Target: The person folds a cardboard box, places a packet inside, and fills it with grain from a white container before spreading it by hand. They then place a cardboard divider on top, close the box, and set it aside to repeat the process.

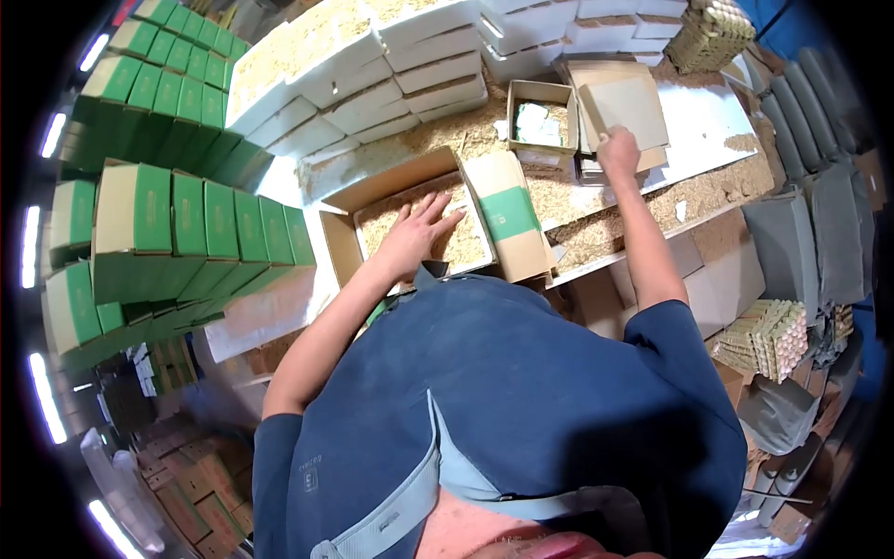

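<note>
My left hand [419, 231] lies with fingers spread on the pale, shaving-like filling [382, 224] inside an open cardboard box [346, 197]. One of the box's flaps, with a green band [508, 213], folds out to the right. My right hand [618, 154] is closed on the near edge of a flat cardboard sheet [622, 101], on top of a stack of similar sheets. Left of that stack stands a small cardboard box [543, 88] with white and pale green pieces [537, 123] in it.
Rows of green and tan boxes [221, 216] stand at the left. White trays of filling [358, 102] are stacked along the back. Egg trays [712, 37] sit at the far right, with more egg trays [765, 337] lower down. Loose shavings [652, 219] cover the table's front edge.
</note>
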A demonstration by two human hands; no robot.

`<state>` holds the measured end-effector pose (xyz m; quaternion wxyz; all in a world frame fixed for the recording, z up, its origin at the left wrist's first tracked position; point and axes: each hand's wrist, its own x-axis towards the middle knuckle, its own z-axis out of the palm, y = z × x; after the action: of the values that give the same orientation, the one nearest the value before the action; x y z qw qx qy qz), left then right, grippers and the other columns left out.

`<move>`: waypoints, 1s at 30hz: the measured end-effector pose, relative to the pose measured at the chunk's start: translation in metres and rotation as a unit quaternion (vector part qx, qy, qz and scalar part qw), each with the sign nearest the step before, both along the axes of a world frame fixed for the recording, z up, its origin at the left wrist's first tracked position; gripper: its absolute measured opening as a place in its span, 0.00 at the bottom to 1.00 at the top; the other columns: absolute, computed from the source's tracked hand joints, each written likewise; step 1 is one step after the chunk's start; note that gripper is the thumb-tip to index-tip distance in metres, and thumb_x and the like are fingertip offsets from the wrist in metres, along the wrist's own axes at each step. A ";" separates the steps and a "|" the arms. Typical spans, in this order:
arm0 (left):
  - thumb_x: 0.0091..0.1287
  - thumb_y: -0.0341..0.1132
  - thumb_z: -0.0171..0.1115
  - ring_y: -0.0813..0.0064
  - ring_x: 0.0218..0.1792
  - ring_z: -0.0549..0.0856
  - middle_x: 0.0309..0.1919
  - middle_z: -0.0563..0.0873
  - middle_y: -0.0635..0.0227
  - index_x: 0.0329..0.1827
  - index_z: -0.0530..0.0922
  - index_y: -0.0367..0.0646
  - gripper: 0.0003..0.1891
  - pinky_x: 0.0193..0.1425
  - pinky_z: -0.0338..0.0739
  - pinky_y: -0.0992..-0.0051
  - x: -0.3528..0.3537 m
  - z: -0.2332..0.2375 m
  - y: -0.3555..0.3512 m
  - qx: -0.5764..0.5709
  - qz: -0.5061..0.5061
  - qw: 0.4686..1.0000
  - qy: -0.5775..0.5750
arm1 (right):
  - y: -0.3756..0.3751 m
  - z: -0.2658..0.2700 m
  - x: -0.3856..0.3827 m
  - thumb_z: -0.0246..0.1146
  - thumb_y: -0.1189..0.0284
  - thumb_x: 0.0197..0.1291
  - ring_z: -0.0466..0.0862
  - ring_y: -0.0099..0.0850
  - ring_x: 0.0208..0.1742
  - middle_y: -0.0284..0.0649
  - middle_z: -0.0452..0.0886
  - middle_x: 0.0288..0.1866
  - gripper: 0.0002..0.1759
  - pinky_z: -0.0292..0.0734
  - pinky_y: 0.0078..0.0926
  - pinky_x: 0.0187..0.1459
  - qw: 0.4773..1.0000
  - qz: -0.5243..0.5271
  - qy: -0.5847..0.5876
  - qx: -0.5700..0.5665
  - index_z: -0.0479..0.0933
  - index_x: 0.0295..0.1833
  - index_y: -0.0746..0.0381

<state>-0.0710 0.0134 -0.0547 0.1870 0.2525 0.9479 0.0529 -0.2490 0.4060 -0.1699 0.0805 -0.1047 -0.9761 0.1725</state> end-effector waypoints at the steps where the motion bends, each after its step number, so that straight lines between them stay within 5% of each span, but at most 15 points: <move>1: 0.53 0.32 0.73 0.53 0.82 0.53 0.82 0.53 0.59 0.83 0.54 0.63 0.53 0.83 0.53 0.47 -0.002 0.004 0.003 -0.016 -0.005 1.000 -0.011 | 0.006 0.010 -0.002 0.59 0.72 0.61 0.81 0.46 0.57 0.45 0.83 0.52 0.14 0.78 0.41 0.57 0.997 -0.030 0.041 -0.050 0.85 0.50 0.58; 4: 0.54 0.34 0.74 0.54 0.82 0.54 0.82 0.53 0.60 0.82 0.56 0.62 0.51 0.83 0.53 0.48 -0.002 0.005 0.001 -0.037 -0.001 0.999 -0.001 | 0.004 0.058 -0.004 0.57 0.74 0.62 0.85 0.50 0.43 0.48 0.85 0.38 0.13 0.81 0.43 0.48 0.958 -0.014 0.278 -0.063 0.87 0.46 0.53; 6: 0.55 0.33 0.72 0.55 0.81 0.55 0.82 0.54 0.60 0.82 0.57 0.60 0.49 0.84 0.52 0.49 0.000 0.019 0.002 -0.069 -0.032 0.997 0.007 | -0.008 0.115 0.013 0.61 0.74 0.64 0.87 0.40 0.41 0.46 0.88 0.42 0.10 0.81 0.34 0.44 0.942 0.015 0.334 -0.009 0.87 0.46 0.59; 8: 0.60 0.29 0.63 0.55 0.81 0.57 0.80 0.60 0.60 0.79 0.63 0.56 0.40 0.82 0.52 0.48 0.008 -0.002 -0.015 -0.006 -0.038 0.995 0.093 | -0.048 0.161 0.045 0.67 0.74 0.63 0.86 0.28 0.39 0.43 0.89 0.42 0.09 0.79 0.24 0.41 0.852 0.064 0.406 -0.325 0.86 0.47 0.67; 10: 0.63 0.34 0.66 0.55 0.80 0.57 0.79 0.61 0.60 0.77 0.66 0.55 0.36 0.83 0.50 0.48 0.024 0.025 -0.025 0.117 0.074 0.987 0.076 | -0.088 0.200 0.094 0.71 0.72 0.62 0.83 0.22 0.37 0.40 0.88 0.40 0.14 0.76 0.18 0.40 0.799 0.054 0.232 -0.552 0.85 0.48 0.73; 12: 0.61 0.43 0.74 0.57 0.80 0.60 0.77 0.66 0.60 0.74 0.72 0.53 0.36 0.83 0.52 0.50 0.041 0.045 -0.047 0.210 0.139 0.967 0.029 | -0.123 0.204 0.134 0.71 0.73 0.61 0.83 0.23 0.35 0.39 0.87 0.36 0.12 0.77 0.19 0.39 0.834 0.102 0.130 -0.526 0.85 0.46 0.72; 14: 0.60 0.42 0.74 0.57 0.76 0.68 0.73 0.73 0.59 0.70 0.77 0.51 0.32 0.79 0.62 0.52 0.061 0.077 -0.062 0.318 0.139 0.930 -0.124 | -0.155 0.189 0.157 0.71 0.73 0.61 0.82 0.21 0.32 0.38 0.86 0.32 0.10 0.76 0.18 0.35 0.785 0.146 0.035 -0.601 0.86 0.43 0.70; 16: 0.63 0.33 0.71 0.62 0.64 0.82 0.63 0.84 0.60 0.64 0.82 0.51 0.24 0.70 0.75 0.63 0.081 0.091 -0.068 0.398 0.175 0.872 -0.223 | -0.172 0.160 0.172 0.71 0.75 0.60 0.81 0.20 0.28 0.36 0.85 0.29 0.08 0.75 0.17 0.30 0.792 0.174 -0.102 -0.577 0.86 0.41 0.68; 19: 0.63 0.30 0.71 0.66 0.55 0.87 0.55 0.88 0.60 0.61 0.84 0.48 0.22 0.62 0.79 0.67 0.101 0.096 -0.084 0.354 0.201 0.895 -0.179 | -0.205 0.180 0.200 0.73 0.75 0.57 0.75 0.15 0.25 0.34 0.85 0.29 0.11 0.69 0.15 0.29 0.864 0.226 -0.180 -0.411 0.86 0.44 0.69; 22: 0.62 0.28 0.71 0.73 0.43 0.89 0.46 0.91 0.63 0.56 0.86 0.46 0.18 0.51 0.82 0.71 0.111 0.102 -0.100 0.342 0.342 0.869 -0.102 | -0.207 0.165 0.190 0.73 0.73 0.53 0.81 0.23 0.27 0.42 0.84 0.26 0.12 0.77 0.25 0.32 0.893 0.257 -0.236 -0.285 0.83 0.37 0.73; 25: 0.59 0.31 0.74 0.67 0.56 0.85 0.58 0.86 0.60 0.62 0.84 0.52 0.24 0.61 0.80 0.66 0.101 0.095 -0.095 0.296 0.292 0.909 0.020 | -0.209 0.184 0.180 0.73 0.73 0.53 0.86 0.31 0.29 0.51 0.85 0.27 0.13 0.80 0.31 0.34 0.904 0.254 -0.260 -0.227 0.82 0.36 0.74; 27: 0.56 0.36 0.76 0.59 0.72 0.72 0.73 0.72 0.58 0.68 0.79 0.60 0.33 0.76 0.69 0.58 0.087 0.077 -0.080 0.170 0.138 0.959 0.179 | -0.217 0.212 0.170 0.72 0.73 0.54 0.88 0.40 0.29 0.55 0.85 0.28 0.12 0.82 0.37 0.37 0.909 0.248 -0.305 -0.137 0.82 0.36 0.74; 28: 0.55 0.41 0.77 0.54 0.80 0.57 0.80 0.57 0.60 0.74 0.71 0.65 0.40 0.84 0.54 0.53 0.080 0.072 -0.076 0.147 0.105 0.976 0.125 | -0.211 0.204 0.162 0.72 0.74 0.54 0.88 0.46 0.31 0.56 0.85 0.29 0.11 0.83 0.39 0.39 0.909 0.252 -0.292 -0.158 0.83 0.36 0.73; 30: 0.56 0.46 0.76 0.54 0.80 0.57 0.80 0.57 0.59 0.76 0.69 0.65 0.41 0.83 0.53 0.51 0.069 0.068 -0.065 0.124 0.092 0.975 0.161 | -0.205 0.195 0.154 0.70 0.75 0.51 0.87 0.51 0.34 0.58 0.85 0.31 0.09 0.83 0.42 0.42 0.928 0.291 -0.221 -0.076 0.84 0.35 0.72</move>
<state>-0.0017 -0.0516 0.0135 -0.0063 0.1906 0.9707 0.1462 -0.0950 0.2005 0.0248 -0.1990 0.1425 -0.9409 0.2343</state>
